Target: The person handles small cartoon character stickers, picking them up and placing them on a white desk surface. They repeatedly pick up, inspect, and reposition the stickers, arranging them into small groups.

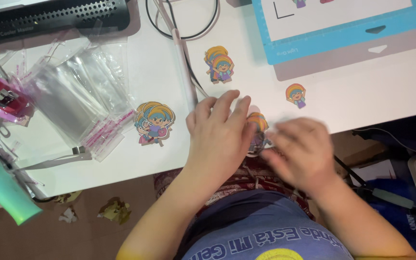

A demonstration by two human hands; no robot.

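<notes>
Sticker between my two hands, near counter edge

The cartoon sticker [257, 131] stands long axis near-to-far; my left hand [220, 132] lies flat touching it, my right hand [300, 150] blurred, grip state untellable.

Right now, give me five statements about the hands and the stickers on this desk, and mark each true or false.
1. Both hands meet at a cartoon character sticker at the desk's near edge. True.
2. The left hand lies flat on the pile of clear plastic sleeves. False: the clear sleeves lie apart from it, further left.
3. A single small sticker lies alone beyond the right hand. True.
4. The blue cutting mat sits at the desk's near left corner. False: it is at the far right.
5. A stack of stickers lies between the sleeves and the left hand. True.
</notes>
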